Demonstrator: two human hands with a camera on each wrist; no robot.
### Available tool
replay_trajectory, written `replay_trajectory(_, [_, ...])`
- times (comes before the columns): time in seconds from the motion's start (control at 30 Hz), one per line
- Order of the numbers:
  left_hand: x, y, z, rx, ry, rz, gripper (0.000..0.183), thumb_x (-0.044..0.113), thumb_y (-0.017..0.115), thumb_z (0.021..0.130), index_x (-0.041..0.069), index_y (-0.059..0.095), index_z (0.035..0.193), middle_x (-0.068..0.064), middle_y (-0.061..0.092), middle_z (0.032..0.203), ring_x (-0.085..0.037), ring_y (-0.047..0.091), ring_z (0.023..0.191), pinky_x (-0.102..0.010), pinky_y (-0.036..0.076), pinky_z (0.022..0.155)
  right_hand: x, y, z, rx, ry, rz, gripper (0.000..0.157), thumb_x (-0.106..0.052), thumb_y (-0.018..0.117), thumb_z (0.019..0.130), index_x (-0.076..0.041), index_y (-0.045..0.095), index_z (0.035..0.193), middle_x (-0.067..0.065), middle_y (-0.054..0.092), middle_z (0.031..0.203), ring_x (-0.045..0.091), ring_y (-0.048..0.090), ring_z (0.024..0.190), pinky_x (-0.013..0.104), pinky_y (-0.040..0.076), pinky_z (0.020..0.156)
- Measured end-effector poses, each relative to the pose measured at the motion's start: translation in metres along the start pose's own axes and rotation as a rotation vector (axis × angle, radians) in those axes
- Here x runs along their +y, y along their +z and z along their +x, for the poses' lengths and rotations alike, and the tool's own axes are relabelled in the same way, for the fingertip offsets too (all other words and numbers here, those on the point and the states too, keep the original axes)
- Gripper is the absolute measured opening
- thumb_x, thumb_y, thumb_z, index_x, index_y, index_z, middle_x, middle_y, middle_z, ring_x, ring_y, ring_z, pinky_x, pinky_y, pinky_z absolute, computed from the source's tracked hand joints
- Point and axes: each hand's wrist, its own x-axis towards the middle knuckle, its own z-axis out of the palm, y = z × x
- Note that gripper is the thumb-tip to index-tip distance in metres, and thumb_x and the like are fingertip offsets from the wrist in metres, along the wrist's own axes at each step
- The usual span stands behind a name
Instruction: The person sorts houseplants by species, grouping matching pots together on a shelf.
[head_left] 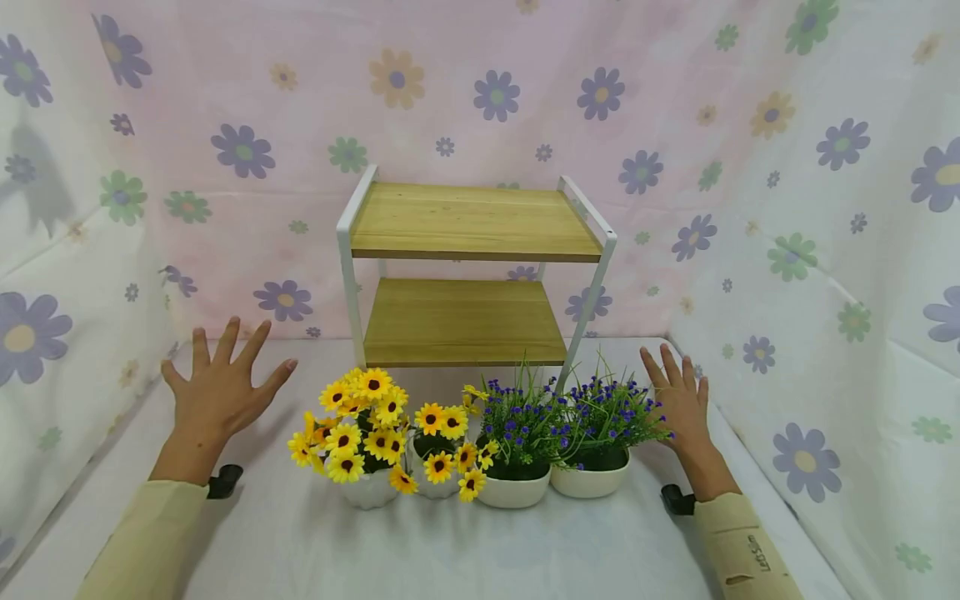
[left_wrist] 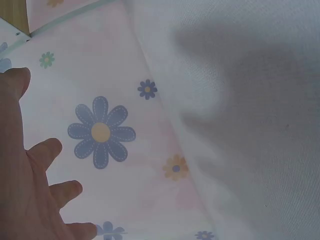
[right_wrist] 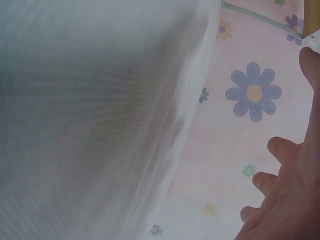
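My left hand (head_left: 217,392) is spread wide with straight fingers, to the left of the plants, and holds nothing. On the other side my right hand (head_left: 682,404) has its fingers extended and is also free of any object; it overlaps the edge of the purple-flowered plant (head_left: 611,417) in the head view. Beside that plant stands a second purple-flowered plant (head_left: 517,425) in a white oval pot. A small pot of yellow flowers (head_left: 438,446) comes after it. Nearest my left hand is a fuller pot of yellow flowers (head_left: 367,425).
A two-tier rack with a wooden top shelf (head_left: 472,221), a lower shelf (head_left: 465,321) and a white frame (head_left: 348,283) stands behind the pots. All rest on a white-covered table (head_left: 450,550). Flower-patterned cloth (head_left: 487,42) surrounds the table at back and sides.
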Motion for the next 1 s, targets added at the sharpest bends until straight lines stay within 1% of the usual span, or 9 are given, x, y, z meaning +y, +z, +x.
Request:
replay_trajectory(0.1, [-0.0001, -0.0001, 0.0000, -0.001, -0.001, 0.001, 0.085, 0.074, 0.039, 0.093, 0.030, 0.014, 0.161, -0.022, 0.011, 0.164, -0.056, -0.011, 0.145, -0.085, -0.014, 0.096, 0.0012, 0.0012, 0.0002, 0.020, -0.017, 0.012, 0.106, 0.006, 0.070, 0.069, -0.020, 0.022, 0.160, 0.019, 0.013, 0.165, 0.051, -0.002, 0.148, 0.076, -0.005, 0.110])
replay_trajectory(0.2, [0.0001, -0.0005, 0.0000, 0.000, -0.004, 0.003, 0.085, 0.074, 0.039, 0.093, 0.028, 0.016, 0.161, -0.023, 0.015, 0.163, -0.057, -0.007, 0.145, -0.085, -0.013, 0.098, 0.0015, 0.0021, 0.0011, 0.034, -0.025, 0.006, 0.098, -0.003, 0.073, 0.075, -0.018, 0.024, 0.159, 0.020, 0.017, 0.164, 0.051, 0.002, 0.148, 0.076, -0.001, 0.111])
replay_trajectory(0.33, [0.0006, -0.0022, -0.0004, 0.014, -0.008, 0.001, 0.085, 0.072, 0.041, 0.093, 0.025, 0.019, 0.161, -0.023, 0.019, 0.162, -0.057, -0.002, 0.145, -0.085, -0.010, 0.099, 0.0006, 0.0019, 0.0014, 0.030, -0.014, -0.005, 0.088, -0.022, 0.073, 0.084, -0.015, 0.027, 0.158, 0.020, 0.019, 0.163, 0.052, 0.007, 0.148, 0.076, 0.001, 0.111])
replay_trajectory(0.47, [0.0015, -0.0041, -0.0005, 0.034, -0.006, 0.000, 0.084, 0.071, 0.042, 0.094, 0.022, 0.023, 0.160, -0.024, 0.024, 0.160, -0.056, 0.004, 0.145, -0.085, -0.004, 0.100, 0.0006, 0.0002, 0.0019, 0.022, -0.007, -0.023, 0.086, -0.028, 0.074, 0.084, -0.013, 0.029, 0.157, 0.022, 0.022, 0.162, 0.054, 0.012, 0.146, 0.076, 0.005, 0.111])
replay_trajectory(0.57, [0.0024, -0.0051, 0.0001, 0.043, -0.005, 0.002, 0.083, 0.070, 0.042, 0.095, 0.020, 0.026, 0.159, -0.024, 0.027, 0.158, -0.056, 0.009, 0.144, -0.085, 0.000, 0.101, 0.0033, 0.0002, 0.0029, 0.030, -0.017, -0.035, 0.089, -0.022, 0.078, 0.080, -0.012, 0.032, 0.156, 0.024, 0.027, 0.159, 0.056, 0.017, 0.143, 0.077, 0.009, 0.109])
replay_trajectory(0.73, [0.0038, -0.0063, 0.0012, 0.060, -0.004, -0.001, 0.080, 0.068, 0.044, 0.095, 0.018, 0.030, 0.157, -0.024, 0.031, 0.156, -0.055, 0.016, 0.143, -0.084, 0.006, 0.102, 0.0064, 0.0012, 0.0038, 0.063, -0.040, -0.017, 0.102, 0.001, 0.084, 0.063, -0.009, 0.038, 0.153, 0.026, 0.034, 0.155, 0.057, 0.024, 0.140, 0.078, 0.015, 0.107])
replay_trajectory(0.8, [0.0040, -0.0067, 0.0015, 0.077, 0.002, -0.001, 0.078, 0.066, 0.045, 0.096, 0.017, 0.033, 0.156, -0.024, 0.033, 0.155, -0.054, 0.019, 0.142, -0.083, 0.009, 0.102, 0.0057, 0.0008, 0.0040, 0.082, -0.044, 0.000, 0.100, 0.004, 0.083, 0.061, -0.007, 0.040, 0.151, 0.026, 0.037, 0.153, 0.057, 0.027, 0.139, 0.077, 0.017, 0.107])
replay_trajectory(0.9, [0.0042, -0.0067, 0.0021, 0.110, 0.019, -0.002, 0.075, 0.062, 0.049, 0.096, 0.015, 0.038, 0.153, -0.023, 0.037, 0.153, -0.053, 0.025, 0.139, -0.081, 0.015, 0.102, 0.0039, -0.0003, 0.0040, 0.111, -0.052, 0.019, 0.094, 0.003, 0.082, 0.063, -0.005, 0.045, 0.148, 0.027, 0.042, 0.150, 0.056, 0.032, 0.137, 0.077, 0.020, 0.106])
replay_trajectory(1.0, [0.0041, -0.0064, 0.0027, 0.147, 0.041, -0.016, 0.071, 0.058, 0.052, 0.096, 0.012, 0.043, 0.150, -0.024, 0.042, 0.150, -0.052, 0.031, 0.136, -0.079, 0.022, 0.100, 0.0040, -0.0013, 0.0048, 0.132, -0.073, 0.033, 0.094, 0.009, 0.079, 0.058, -0.003, 0.047, 0.146, 0.027, 0.046, 0.146, 0.054, 0.037, 0.133, 0.075, 0.026, 0.105])
